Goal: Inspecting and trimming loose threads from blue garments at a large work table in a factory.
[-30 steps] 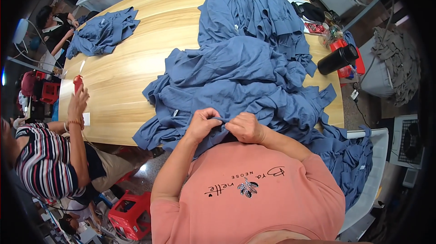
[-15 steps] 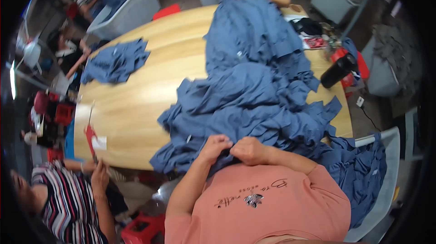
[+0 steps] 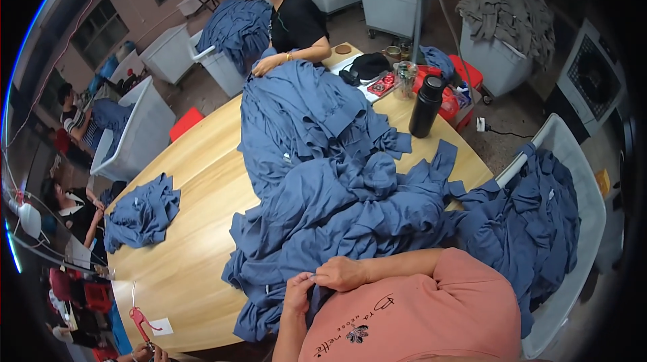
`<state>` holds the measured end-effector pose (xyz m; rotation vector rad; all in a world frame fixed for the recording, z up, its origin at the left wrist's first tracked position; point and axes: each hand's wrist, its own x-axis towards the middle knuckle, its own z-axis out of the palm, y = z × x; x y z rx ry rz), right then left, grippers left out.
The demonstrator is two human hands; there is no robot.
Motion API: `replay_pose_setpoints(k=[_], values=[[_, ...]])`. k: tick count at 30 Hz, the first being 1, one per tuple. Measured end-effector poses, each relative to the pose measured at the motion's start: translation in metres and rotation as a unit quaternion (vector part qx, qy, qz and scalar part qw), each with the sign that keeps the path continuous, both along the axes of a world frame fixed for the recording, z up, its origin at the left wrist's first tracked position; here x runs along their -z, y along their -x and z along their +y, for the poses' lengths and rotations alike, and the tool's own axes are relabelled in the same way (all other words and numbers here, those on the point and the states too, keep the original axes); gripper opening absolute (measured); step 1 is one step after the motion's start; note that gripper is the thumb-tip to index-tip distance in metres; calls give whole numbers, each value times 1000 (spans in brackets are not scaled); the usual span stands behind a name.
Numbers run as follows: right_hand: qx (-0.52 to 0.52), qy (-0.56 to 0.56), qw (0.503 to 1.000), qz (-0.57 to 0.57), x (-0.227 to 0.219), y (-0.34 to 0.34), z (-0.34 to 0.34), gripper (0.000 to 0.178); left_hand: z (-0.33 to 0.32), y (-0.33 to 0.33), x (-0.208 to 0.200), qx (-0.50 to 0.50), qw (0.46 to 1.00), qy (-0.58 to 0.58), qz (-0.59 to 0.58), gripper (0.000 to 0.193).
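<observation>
A heap of blue cloth garments (image 3: 344,210) covers the middle of the table and reaches the near edge in front of me. My left hand (image 3: 298,292) and my right hand (image 3: 342,273) meet at this edge, fingertips almost touching. Both are closed in a pinch on the edge of a blue garment (image 3: 315,303), whose cloth shows just beneath the fingers; the pinched bit itself is tiny and mostly covered. Across the table, a co-worker's hand (image 3: 269,63) rests on the far end of the heap.
The wooden table (image 3: 202,160) also bears a smaller blue garment pile (image 3: 143,212) at left and a black bottle (image 3: 426,107) at right. A neighbour's hands hold a red-handled tool (image 3: 140,321) at lower left. At my right, a white bin (image 3: 593,227) holds more garments.
The view has swung, so the table and heap sit further left and my hands appear lower. Both hands stay pinched together. The neighbour at left has mostly left the picture.
</observation>
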<state>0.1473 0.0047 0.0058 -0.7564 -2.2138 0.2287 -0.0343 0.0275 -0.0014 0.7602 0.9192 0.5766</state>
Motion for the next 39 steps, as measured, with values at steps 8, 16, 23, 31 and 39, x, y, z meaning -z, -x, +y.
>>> replay_pose_setpoints(k=[8, 16, 23, 31, 39], values=[[14, 215, 974, 71, 9, -1, -1, 15, -15, -2, 1, -6, 985, -145, 93, 9], [7, 434, 896, 99, 13, -4, 9, 15, -23, -5, 2, -49, 950, -262, 163, 8], [14, 414, 910, -4, 14, -4, 7, 18, -23, -4, 6, -45, 931, -291, 216, 9], [-36, 509, 848, 144, 29, -9, 15, 13, -27, -15, 3, -73, 822, -469, 316, 9], [124, 412, 900, 62, 21, -2, 4, 15, -21, -20, 3, -60, 717, -593, 360, 6]])
